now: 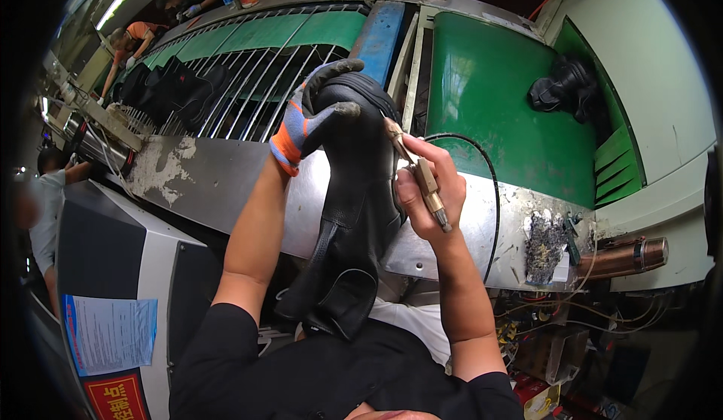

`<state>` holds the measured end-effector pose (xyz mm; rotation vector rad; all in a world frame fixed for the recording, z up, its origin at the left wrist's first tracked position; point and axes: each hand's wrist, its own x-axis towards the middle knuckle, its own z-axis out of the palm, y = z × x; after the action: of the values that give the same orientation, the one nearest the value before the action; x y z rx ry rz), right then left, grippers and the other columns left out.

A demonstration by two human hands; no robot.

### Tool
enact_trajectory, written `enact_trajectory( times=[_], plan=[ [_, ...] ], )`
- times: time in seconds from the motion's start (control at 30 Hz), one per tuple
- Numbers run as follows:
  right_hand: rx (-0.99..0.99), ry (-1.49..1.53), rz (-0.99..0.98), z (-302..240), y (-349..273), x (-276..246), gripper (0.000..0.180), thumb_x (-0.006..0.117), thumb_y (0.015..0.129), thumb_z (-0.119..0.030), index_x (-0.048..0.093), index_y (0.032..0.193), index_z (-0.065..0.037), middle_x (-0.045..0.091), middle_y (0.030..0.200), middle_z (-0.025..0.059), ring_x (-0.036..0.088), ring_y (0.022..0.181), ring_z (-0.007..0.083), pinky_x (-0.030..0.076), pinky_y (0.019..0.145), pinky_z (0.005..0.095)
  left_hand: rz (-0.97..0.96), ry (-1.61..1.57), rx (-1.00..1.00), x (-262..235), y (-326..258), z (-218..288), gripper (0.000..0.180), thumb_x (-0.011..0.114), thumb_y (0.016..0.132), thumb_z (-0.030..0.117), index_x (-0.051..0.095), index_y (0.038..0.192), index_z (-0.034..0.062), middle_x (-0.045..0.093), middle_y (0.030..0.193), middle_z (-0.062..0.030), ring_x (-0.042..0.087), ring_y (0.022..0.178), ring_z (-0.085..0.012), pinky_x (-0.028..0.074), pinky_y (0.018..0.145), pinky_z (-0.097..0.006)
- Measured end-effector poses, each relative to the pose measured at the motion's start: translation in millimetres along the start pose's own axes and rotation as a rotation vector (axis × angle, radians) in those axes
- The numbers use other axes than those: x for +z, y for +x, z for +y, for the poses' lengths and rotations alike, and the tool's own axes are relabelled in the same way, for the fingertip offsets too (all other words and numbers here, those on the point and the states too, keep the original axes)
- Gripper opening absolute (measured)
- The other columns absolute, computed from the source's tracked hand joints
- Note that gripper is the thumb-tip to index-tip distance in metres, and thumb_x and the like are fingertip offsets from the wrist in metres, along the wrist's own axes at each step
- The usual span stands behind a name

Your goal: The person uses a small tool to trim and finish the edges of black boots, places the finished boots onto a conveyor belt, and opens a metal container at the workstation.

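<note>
A black leather boot [354, 156] lies in front of me, its toe pointing away and its shaft hanging toward my body. My left hand [312, 111], in a grey, orange and black work glove, clasps the toe end with fingers and thumb. My right hand [433, 190] is bare and closed around a slim brass-coloured pen-like hand tool [423, 175]. The tool's tip is close to the boot's right edge near the toe; whether they touch I cannot tell. The boot hides part of the metal ledge under it.
Beyond the metal ledge [218, 183], a green conveyor belt [482, 88] carries black boots [561, 88]. A barred rack [252, 92] at left holds more boots [169, 92]. A black hose [493, 186] loops beside my right hand. A residue-caked pad [544, 247] sits right. Other people work at far left.
</note>
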<state>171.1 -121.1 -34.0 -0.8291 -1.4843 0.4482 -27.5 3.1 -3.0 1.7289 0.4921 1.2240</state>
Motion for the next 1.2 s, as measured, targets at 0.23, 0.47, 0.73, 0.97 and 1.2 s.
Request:
enact_trajectory(
  times=[0.23, 0.47, 0.73, 0.97, 1.2],
  plan=[
    [0.173, 0.098, -0.005, 41.3, -59.9, 4.4, 0.036, 0.057, 0.092, -0.004, 0.052, 0.126, 0.007, 0.055, 0.061, 0.0042, 0.051, 0.051, 0.009, 0.04, 0.05, 0.0229, 0.016, -0.082, -0.04, -16.7, 7.7, -26.0, 0.063, 0.074, 0.079, 0.024, 0.053, 0.132, -0.002, 0.062, 0.121, -0.0106, 0.058, 0.114, -0.0188, 0.043, 0.103, -0.033],
    [0.293, 0.155, -0.002, 43.6, -103.8, 11.0, 0.04, 0.058, 0.087, -0.003, 0.053, 0.126, 0.005, 0.056, 0.059, 0.0034, 0.051, 0.051, 0.0084, 0.04, 0.051, 0.023, 0.051, -0.162, -0.064, -27.2, 7.7, -41.8, 0.064, 0.074, 0.082, 0.029, 0.052, 0.133, -0.0031, 0.058, 0.131, -0.0144, 0.056, 0.12, -0.0215, 0.042, 0.106, -0.035],
    [0.457, 0.206, 0.042, 42.5, -119.2, 7.4, 0.041, 0.068, 0.081, -0.007, 0.062, 0.121, 0.0, 0.06, 0.072, 0.0071, 0.056, 0.06, 0.0129, 0.046, 0.061, 0.0265, 0.044, -0.188, -0.117, -47.2, 6.3, -61.3, 0.062, 0.064, 0.09, 0.036, 0.048, 0.137, -0.0007, 0.057, 0.131, -0.0147, 0.057, 0.118, -0.0238, 0.045, 0.105, -0.038],
    [0.6, 0.342, 0.025, 40.5, -132.7, -3.6, 0.035, 0.062, 0.089, -0.01, 0.059, 0.123, -0.001, 0.058, 0.064, 0.0003, 0.053, 0.058, 0.0063, 0.042, 0.055, 0.0231, 0.224, -0.276, -0.212, -91.0, -34.9, -91.4, 0.058, 0.052, 0.098, 0.041, 0.046, 0.14, 0.0009, 0.057, 0.132, -0.0119, 0.057, 0.119, -0.0218, 0.044, 0.105, -0.035],
    [0.74, 0.655, 0.208, 39.1, -129.0, 8.1, 0.037, 0.056, 0.093, -0.01, 0.05, 0.127, 0.006, 0.05, 0.067, 0.003, 0.047, 0.054, 0.0094, 0.041, 0.051, 0.0252, 0.411, -0.424, -0.491, -122.0, -130.3, -89.6, 0.054, 0.051, 0.098, 0.05, 0.06, 0.123, 0.0031, 0.062, 0.127, -0.0124, 0.059, 0.117, -0.0229, 0.048, 0.102, -0.038]
  ],
)
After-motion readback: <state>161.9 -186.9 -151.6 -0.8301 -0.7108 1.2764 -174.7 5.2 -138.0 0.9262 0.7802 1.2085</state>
